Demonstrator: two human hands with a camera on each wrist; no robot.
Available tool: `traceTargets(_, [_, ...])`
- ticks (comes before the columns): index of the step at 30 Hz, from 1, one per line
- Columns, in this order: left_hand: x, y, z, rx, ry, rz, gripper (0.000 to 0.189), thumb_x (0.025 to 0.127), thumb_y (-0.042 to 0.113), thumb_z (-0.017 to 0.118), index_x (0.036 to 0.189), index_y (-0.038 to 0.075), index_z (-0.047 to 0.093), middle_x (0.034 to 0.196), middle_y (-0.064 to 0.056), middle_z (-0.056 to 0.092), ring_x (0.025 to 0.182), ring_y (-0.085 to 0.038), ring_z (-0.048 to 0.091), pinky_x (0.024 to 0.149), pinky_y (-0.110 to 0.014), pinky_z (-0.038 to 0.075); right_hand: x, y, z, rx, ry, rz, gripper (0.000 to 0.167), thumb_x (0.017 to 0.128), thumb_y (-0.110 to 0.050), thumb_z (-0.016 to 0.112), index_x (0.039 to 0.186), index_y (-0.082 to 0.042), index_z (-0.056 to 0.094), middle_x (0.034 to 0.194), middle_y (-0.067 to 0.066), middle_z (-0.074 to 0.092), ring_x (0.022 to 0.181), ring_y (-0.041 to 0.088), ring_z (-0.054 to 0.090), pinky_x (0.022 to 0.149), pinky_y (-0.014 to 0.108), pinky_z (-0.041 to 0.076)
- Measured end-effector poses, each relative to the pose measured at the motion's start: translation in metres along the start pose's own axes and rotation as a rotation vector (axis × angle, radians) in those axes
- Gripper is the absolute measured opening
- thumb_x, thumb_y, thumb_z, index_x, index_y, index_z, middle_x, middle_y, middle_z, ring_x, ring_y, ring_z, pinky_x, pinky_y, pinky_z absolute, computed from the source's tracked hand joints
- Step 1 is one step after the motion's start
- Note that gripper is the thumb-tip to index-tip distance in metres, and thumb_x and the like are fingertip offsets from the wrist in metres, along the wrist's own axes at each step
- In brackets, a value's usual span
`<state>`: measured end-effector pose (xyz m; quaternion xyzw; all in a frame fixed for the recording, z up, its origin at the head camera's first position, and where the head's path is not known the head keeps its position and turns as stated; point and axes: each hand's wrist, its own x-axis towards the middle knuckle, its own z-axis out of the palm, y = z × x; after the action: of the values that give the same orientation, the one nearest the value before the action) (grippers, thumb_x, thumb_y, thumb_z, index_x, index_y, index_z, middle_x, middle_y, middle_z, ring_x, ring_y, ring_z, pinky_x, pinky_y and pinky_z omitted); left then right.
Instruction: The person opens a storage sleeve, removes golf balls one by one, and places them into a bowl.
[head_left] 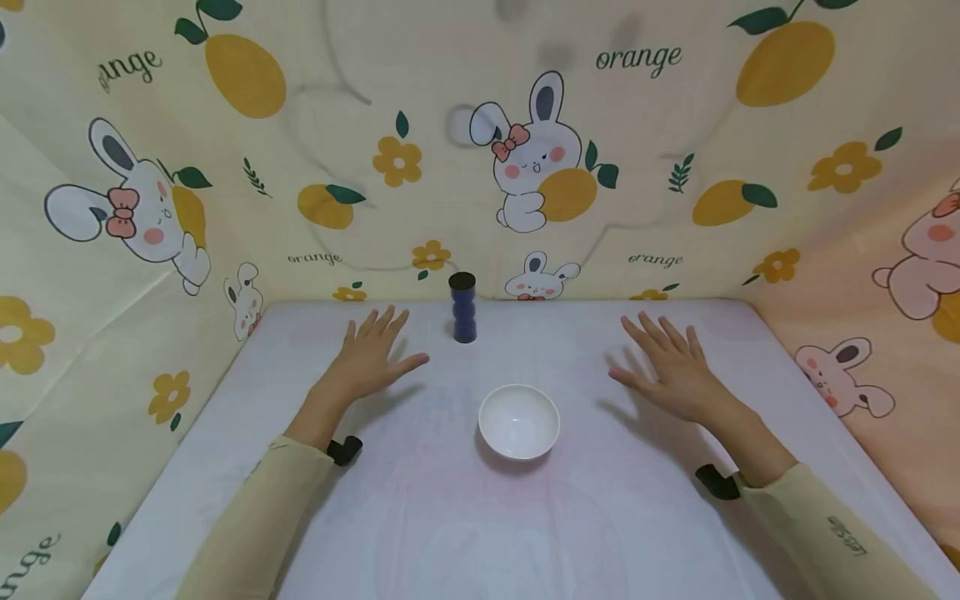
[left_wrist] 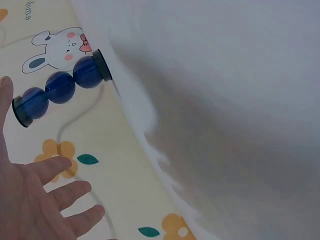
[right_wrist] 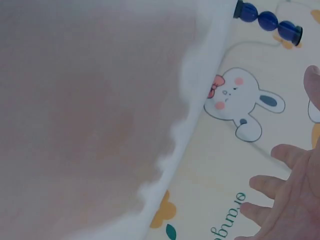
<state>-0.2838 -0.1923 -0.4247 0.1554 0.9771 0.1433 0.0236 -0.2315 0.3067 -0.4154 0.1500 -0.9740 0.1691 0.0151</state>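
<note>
A white bowl (head_left: pixel 519 423) stands upright on the white table, between the two hands and nearer the front than either. Behind it, toward the back edge, a dark blue column of stacked balls with black ends (head_left: pixel 464 308) stands upright. My left hand (head_left: pixel 372 356) hovers above the table left of the column, fingers spread and straight, holding nothing. On the other side my right hand (head_left: pixel 670 372) is held over the table in the same way, fingers spread. The blue column (left_wrist: pixel 60 87) also shows near the left thumb in the left wrist view, and small at the top of the right wrist view.
The white tabletop (head_left: pixel 480 533) runs back to a cloth wall (head_left: pixel 450 208) printed with rabbits, oranges and flowers. Similar cloth closes in the left and right sides. Each wrist wears a black camera (head_left: pixel 345 451) at the sleeve end.
</note>
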Motion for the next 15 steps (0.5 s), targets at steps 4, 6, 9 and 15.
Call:
traceTargets(4, [0.009, 0.005, 0.004, -0.024, 0.008, 0.02, 0.103, 0.1, 0.08, 0.048, 0.173, 0.014, 0.019, 0.179, -0.016, 0.012, 0.165, -0.042, 0.007, 0.129, -0.068, -0.003, 0.002, -0.001, 0.001, -0.006, 0.002, -0.002, 0.096, 0.103, -0.066, 0.059, 0.174, -0.02, 0.015, 0.179, 0.02, 0.009, 0.164, 0.048, -0.001, 0.126, 0.068, -0.017])
traceTargets(6, [0.013, 0.008, 0.005, -0.037, 0.014, 0.029, 0.102, 0.1, 0.079, 0.049, 0.173, 0.014, 0.02, 0.179, -0.016, 0.014, 0.165, -0.042, 0.009, 0.129, -0.068, -0.002, 0.003, -0.002, 0.002, -0.006, 0.008, -0.008, 0.095, 0.103, -0.065, 0.06, 0.174, -0.02, 0.016, 0.179, 0.02, 0.01, 0.164, 0.048, 0.0, 0.126, 0.068, -0.016])
traceTargets(9, [0.021, 0.012, 0.007, -0.052, 0.019, 0.041, 0.101, 0.1, 0.078, 0.05, 0.172, 0.013, 0.022, 0.178, -0.016, 0.016, 0.165, -0.042, 0.011, 0.13, -0.068, 0.0, 0.004, -0.003, 0.003, -0.005, 0.014, -0.018, 0.094, 0.103, -0.065, 0.06, 0.174, -0.02, 0.017, 0.179, 0.02, 0.011, 0.164, 0.048, 0.001, 0.126, 0.069, -0.013])
traceTargets(15, [0.034, 0.02, 0.014, -0.086, 0.005, 0.052, 0.101, 0.1, 0.077, 0.052, 0.172, 0.012, 0.023, 0.178, -0.017, 0.018, 0.164, -0.042, 0.014, 0.13, -0.068, 0.005, 0.005, -0.006, 0.006, 0.027, 0.013, -0.029, 0.092, 0.103, -0.064, 0.061, 0.174, -0.021, 0.019, 0.179, 0.018, 0.012, 0.164, 0.048, 0.003, 0.127, 0.07, -0.012])
